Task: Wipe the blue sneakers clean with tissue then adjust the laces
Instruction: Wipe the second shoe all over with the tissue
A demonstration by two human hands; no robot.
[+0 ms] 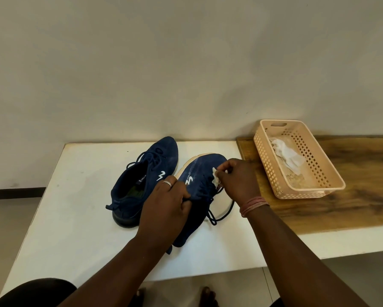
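Two blue sneakers on white table: left sneaker upright, right sneaker tipped on its side, pale sole facing away, just beside the first. Left hand, ring on one finger, curled around collar of right sneaker; right hand pinching small white tissue against lace area, loose lace trailing on table below wrist. Peach basket on wooden board to the right, crumpled tissue inside
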